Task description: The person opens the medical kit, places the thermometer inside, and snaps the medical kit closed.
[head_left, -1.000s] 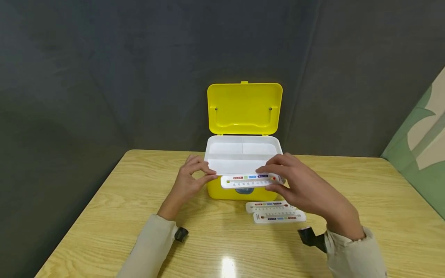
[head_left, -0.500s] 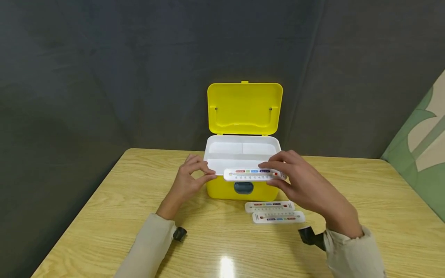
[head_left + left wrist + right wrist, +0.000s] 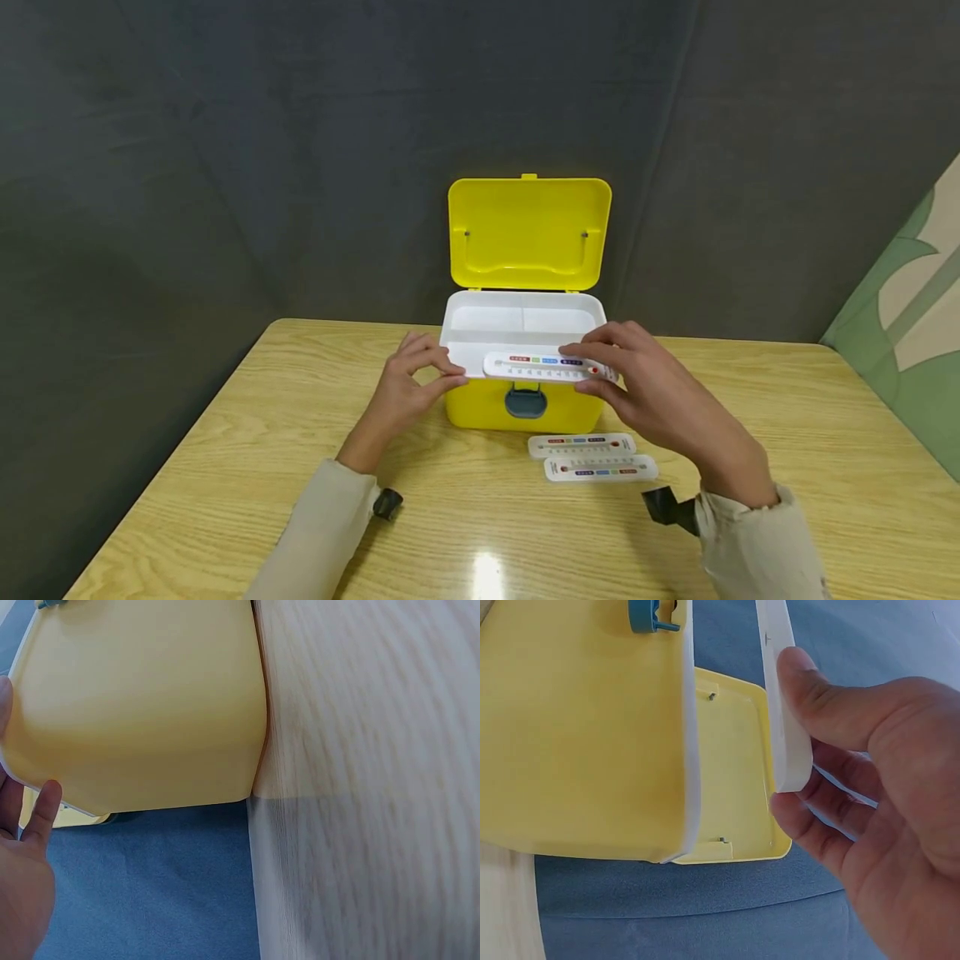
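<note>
A yellow storage box (image 3: 480,408) stands on the wooden table with its lid (image 3: 529,225) raised and a white divided tray (image 3: 487,337) in its top. At the front left corner, my left hand (image 3: 408,392) pinches the tray's rim between thumb and index finger. My right hand (image 3: 660,400) grips a white thermometer (image 3: 536,367) by its red-bulb end, thumb on one long edge and fingers on the other. In the head view the thermometer overlaps the tray's front edge; the right wrist view shows this thermometer (image 3: 791,742) apart from the box rim.
Two more thermometers lie side by side on the table, one white thermometer (image 3: 600,468) in front of the other thermometer (image 3: 581,446). A dark latch (image 3: 525,403) hangs on the box front. Dark cloth (image 3: 337,167) rises behind the table, and a patterned panel (image 3: 915,317) stands at the right.
My right hand has raised the thermometer slightly, from in front of the box's latch to the tray's front edge. My left hand stays at the tray corner.
</note>
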The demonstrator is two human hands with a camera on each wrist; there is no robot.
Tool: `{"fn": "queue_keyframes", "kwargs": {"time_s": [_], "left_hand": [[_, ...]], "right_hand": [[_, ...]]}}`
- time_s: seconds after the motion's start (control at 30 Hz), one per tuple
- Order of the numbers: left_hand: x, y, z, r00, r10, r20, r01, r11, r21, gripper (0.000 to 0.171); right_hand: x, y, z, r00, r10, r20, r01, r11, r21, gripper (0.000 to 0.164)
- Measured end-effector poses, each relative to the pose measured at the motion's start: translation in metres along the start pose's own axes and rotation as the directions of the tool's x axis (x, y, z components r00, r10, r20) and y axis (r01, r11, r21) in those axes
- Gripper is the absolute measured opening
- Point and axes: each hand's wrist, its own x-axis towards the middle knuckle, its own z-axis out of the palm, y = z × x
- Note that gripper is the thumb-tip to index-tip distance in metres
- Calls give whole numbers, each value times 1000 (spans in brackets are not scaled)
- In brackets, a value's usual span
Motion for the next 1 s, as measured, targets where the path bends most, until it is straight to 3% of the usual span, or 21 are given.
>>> {"fn": "queue_keyframes", "kwargs": {"time_s": [0.6,1.0], "left_hand": [[0,3,0,1000,16,-2,-16,1000,7,12],[2,2,3,999,33,3,-33,999,5,13]], "right_hand": [[6,8,9,993,-29,-117,28,999,-15,40],[7,13,15,992,-27,-126,22,999,-39,42]]}}
